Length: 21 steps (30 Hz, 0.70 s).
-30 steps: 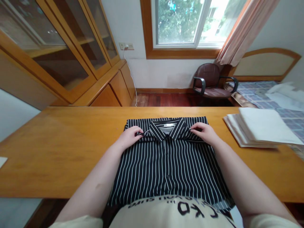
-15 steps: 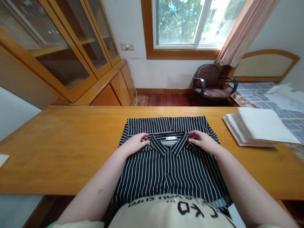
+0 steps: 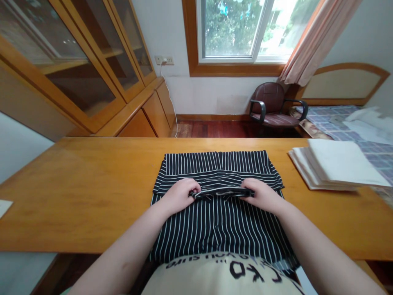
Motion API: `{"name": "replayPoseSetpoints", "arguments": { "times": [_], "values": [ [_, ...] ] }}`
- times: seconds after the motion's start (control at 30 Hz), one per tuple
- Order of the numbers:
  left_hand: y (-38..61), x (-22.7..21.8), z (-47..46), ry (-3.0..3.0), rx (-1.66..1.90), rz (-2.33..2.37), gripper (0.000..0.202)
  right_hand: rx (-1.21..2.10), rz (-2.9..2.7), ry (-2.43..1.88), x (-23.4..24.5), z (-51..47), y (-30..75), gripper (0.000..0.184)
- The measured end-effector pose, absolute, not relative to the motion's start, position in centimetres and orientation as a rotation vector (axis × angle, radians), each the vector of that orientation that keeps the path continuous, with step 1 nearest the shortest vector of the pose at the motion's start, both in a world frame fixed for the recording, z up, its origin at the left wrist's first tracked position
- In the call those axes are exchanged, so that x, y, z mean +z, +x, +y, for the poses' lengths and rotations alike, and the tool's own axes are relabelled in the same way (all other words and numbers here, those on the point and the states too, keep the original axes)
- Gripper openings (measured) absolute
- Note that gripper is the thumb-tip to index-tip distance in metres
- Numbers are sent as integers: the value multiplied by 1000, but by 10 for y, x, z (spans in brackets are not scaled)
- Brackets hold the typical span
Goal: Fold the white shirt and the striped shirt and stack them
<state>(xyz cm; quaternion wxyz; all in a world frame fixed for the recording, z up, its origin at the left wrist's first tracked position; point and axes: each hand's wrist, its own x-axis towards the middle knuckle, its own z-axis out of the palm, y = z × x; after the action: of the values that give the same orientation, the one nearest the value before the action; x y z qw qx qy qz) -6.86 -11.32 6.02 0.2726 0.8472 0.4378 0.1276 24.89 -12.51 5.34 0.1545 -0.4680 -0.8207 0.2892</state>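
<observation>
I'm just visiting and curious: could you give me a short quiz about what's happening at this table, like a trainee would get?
1. True or false: the striped shirt lies on the wooden table.
2. What do the left hand and right hand grip? A) the shirt's folded edge B) a cup C) a book
3. Fill in: the white folded stack sits to the shirt's ____.
Key: 1 true; 2 A; 3 right.
</observation>
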Motion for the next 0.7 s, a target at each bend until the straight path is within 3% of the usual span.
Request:
{"name": "replayPoseSetpoints", "arguments": {
  "times": [0.13, 0.33, 0.47, 0.7],
  "values": [
    [-86, 58, -120, 2177, 101, 1008, 23, 1185, -2299, -1418, 53, -134, 266, 28],
    [-139, 35, -83, 1876, 367, 1972, 42, 502, -1391, -2114, 37, -106, 329, 39],
    [-162, 15, -67, 1554, 436, 2168, 43, 521, -1333, -2298, 11, -92, 356, 47],
    [-169, 6, -71, 1341, 614, 2267, 41, 441, -1241, -2282, -2, -93, 354, 28]
  ]
}}
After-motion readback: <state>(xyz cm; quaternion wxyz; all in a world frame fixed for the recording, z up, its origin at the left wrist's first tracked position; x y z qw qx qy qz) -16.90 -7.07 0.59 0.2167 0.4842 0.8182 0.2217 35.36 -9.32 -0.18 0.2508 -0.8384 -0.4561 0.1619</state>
